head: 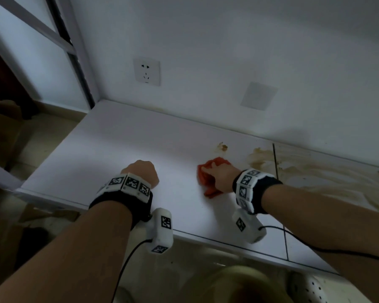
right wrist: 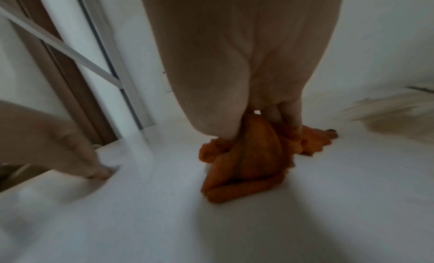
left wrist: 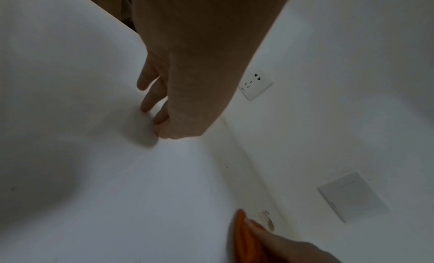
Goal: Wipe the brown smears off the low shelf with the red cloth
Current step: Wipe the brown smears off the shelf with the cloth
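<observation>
The low white shelf (head: 118,145) runs along the wall. Brown smears (head: 258,157) spread over its right part, with a small spot (head: 222,147) near the wall. My right hand (head: 217,173) grips the bunched red cloth (head: 205,182) and presses it on the shelf just left of the smears. In the right wrist view its thumb and fingers (right wrist: 288,114) pinch the cloth (right wrist: 253,163), and a smear (right wrist: 394,122) lies to the right. My left hand (head: 140,173) rests on the shelf to the left, fingers (left wrist: 152,100) curled under, holding nothing.
A wall socket (head: 147,72) and a blank cover plate (head: 258,96) sit on the white wall behind the shelf. A dark seam (head: 275,162) crosses the shelf at the smears. A door frame (head: 74,57) and cardboard (head: 2,127) stand at the left.
</observation>
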Demonstrator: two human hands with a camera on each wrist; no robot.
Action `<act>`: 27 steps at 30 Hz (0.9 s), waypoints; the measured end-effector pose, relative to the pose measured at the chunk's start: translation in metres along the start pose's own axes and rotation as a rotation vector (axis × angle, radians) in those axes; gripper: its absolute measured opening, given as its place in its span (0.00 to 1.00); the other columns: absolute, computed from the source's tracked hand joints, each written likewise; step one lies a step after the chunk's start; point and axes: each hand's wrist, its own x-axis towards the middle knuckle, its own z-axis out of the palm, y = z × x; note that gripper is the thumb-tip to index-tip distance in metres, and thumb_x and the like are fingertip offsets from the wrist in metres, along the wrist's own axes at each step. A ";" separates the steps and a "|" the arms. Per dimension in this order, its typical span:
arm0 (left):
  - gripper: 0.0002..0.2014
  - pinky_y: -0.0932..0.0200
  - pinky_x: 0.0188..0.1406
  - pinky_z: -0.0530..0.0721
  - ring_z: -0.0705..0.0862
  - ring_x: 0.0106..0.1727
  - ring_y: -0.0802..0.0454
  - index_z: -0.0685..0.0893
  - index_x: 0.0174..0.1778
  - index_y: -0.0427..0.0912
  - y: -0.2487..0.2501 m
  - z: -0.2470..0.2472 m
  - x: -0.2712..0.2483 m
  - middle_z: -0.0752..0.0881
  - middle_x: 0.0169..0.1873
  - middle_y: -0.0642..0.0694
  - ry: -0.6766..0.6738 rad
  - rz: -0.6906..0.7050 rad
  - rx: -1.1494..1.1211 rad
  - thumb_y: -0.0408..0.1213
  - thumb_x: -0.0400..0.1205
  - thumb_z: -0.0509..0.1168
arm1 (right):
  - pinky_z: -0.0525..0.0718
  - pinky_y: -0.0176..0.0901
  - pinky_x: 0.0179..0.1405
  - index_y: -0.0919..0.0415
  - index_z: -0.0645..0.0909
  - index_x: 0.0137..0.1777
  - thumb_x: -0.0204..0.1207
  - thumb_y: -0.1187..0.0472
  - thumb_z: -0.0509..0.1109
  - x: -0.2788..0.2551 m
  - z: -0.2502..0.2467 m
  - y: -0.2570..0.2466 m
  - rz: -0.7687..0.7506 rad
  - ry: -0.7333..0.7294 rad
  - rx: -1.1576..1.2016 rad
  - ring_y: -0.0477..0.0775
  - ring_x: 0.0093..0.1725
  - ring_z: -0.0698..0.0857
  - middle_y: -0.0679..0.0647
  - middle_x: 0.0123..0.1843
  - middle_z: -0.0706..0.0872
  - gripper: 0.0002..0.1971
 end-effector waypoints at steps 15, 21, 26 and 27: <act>0.07 0.58 0.46 0.80 0.80 0.43 0.44 0.79 0.38 0.37 0.000 -0.001 0.032 0.82 0.43 0.42 0.027 0.063 0.007 0.31 0.79 0.58 | 0.79 0.41 0.57 0.48 0.75 0.58 0.65 0.57 0.79 0.047 -0.028 -0.011 -0.041 0.104 0.144 0.57 0.60 0.85 0.52 0.61 0.85 0.22; 0.06 0.57 0.50 0.80 0.83 0.53 0.41 0.79 0.40 0.37 0.001 -0.014 0.043 0.85 0.54 0.38 0.012 0.057 -0.062 0.33 0.79 0.59 | 0.79 0.46 0.64 0.53 0.68 0.78 0.80 0.58 0.66 0.043 -0.013 -0.029 -0.130 -0.001 0.135 0.56 0.63 0.82 0.56 0.71 0.77 0.26; 0.12 0.58 0.54 0.80 0.84 0.59 0.41 0.83 0.52 0.34 -0.001 -0.016 0.044 0.85 0.58 0.38 0.013 0.062 -0.051 0.32 0.79 0.58 | 0.62 0.46 0.76 0.54 0.59 0.83 0.87 0.56 0.53 0.063 -0.024 -0.039 -0.191 0.109 0.065 0.60 0.79 0.66 0.56 0.82 0.63 0.24; 0.10 0.58 0.54 0.81 0.84 0.59 0.41 0.82 0.49 0.36 -0.002 -0.015 0.044 0.85 0.58 0.38 0.010 0.077 -0.047 0.33 0.78 0.58 | 0.59 0.46 0.78 0.53 0.57 0.83 0.86 0.57 0.53 0.069 -0.029 -0.040 -0.180 0.140 0.085 0.60 0.80 0.63 0.56 0.83 0.60 0.25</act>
